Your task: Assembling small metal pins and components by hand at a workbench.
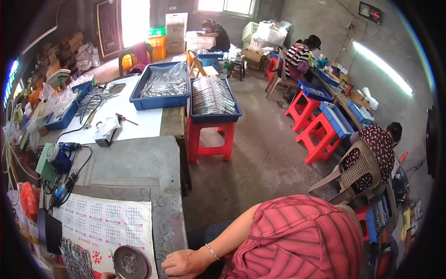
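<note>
My right hand (pixel 182 263), with a bracelet on its wrist, reaches in from the right and lies at the bench's front edge. Its fingers are curled, and what they hold, if anything, is hidden. Only a sliver of my left hand (pixel 108 275) shows at the lower rim, beside a round brown dish (pixel 142 266), its fingers cut off. Small silvery metal pieces (pixel 128 264) lie in the dish. Under it is a printed calendar sheet (pixel 116 218). A bundle of thin grey metal parts (pixel 76 260) lies left of the dish.
A blue corded hand tool (pixel 64 188) and a dark blue motor-like device (pixel 59 158) stand on the left. Blue trays of metal parts (pixel 160 86) (pixel 213 95) lie beyond. Red stools (pixel 211 139) stand on the floor. Several people sit working at the back and right.
</note>
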Tool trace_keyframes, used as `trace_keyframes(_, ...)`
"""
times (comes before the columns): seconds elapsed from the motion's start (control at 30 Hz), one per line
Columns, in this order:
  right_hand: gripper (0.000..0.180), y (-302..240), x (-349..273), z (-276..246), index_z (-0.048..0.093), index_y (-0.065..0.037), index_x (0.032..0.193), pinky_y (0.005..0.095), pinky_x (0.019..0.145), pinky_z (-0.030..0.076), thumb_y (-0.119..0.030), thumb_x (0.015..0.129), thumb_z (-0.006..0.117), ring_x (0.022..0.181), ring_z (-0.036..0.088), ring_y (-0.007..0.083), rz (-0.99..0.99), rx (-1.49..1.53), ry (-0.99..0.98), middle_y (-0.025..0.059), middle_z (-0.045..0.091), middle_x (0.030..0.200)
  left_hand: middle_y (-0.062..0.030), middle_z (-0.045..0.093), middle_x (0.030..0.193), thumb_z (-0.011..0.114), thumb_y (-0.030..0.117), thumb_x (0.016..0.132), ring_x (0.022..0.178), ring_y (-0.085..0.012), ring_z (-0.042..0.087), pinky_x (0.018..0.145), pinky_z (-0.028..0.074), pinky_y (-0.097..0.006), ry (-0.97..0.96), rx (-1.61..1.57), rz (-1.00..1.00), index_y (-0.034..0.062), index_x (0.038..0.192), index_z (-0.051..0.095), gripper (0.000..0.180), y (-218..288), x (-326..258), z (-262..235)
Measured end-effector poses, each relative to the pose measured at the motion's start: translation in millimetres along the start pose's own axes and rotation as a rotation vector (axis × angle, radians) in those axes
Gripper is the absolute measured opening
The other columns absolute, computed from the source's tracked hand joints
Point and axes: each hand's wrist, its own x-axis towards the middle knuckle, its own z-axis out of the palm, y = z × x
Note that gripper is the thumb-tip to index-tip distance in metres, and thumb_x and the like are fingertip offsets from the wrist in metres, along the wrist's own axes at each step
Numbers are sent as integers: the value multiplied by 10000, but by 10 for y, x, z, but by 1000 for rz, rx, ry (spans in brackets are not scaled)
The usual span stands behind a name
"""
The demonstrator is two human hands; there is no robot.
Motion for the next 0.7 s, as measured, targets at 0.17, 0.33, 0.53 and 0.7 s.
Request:
trace_keyframes(0.17,281,-18,-24,-41,392,-76,602,384,489,392,-155,778,597,556,505,278,-19,-47,-25,102,443,648,-167,653,795,615,147,820,678,-244,592,668,480,-353,104,16,-14,-45,941,628,227,322,-87,9)
trace_keyframes(0.33,197,8,-133,8,436,-32,718,372,618,410,-154,805,564,685,503,291,-40,-46,-79,123,453,764,-169,631,869,600,159,840,779,-246,578,736,463,-353,285,-46,-76,-31,957,596,224,266,-257,26)
trace_keyframes(0.53,190,10,-153,-12,444,-33,723,358,630,411,-161,797,563,694,509,280,-27,-51,-74,120,460,769,-83,599,937,562,79,904,814,-165,550,757,475,-278,506,-547,-14,-8,1028,554,152,383,-653,-160)
trace_keyframes(0.7,197,18,-149,33,448,-33,723,356,630,412,-170,801,565,694,510,276,-29,-47,-101,117,465,776,-76,594,970,555,92,910,819,-137,548,723,476,-262,453,-916,-78,22,1159,517,261,935,-1167,-128)
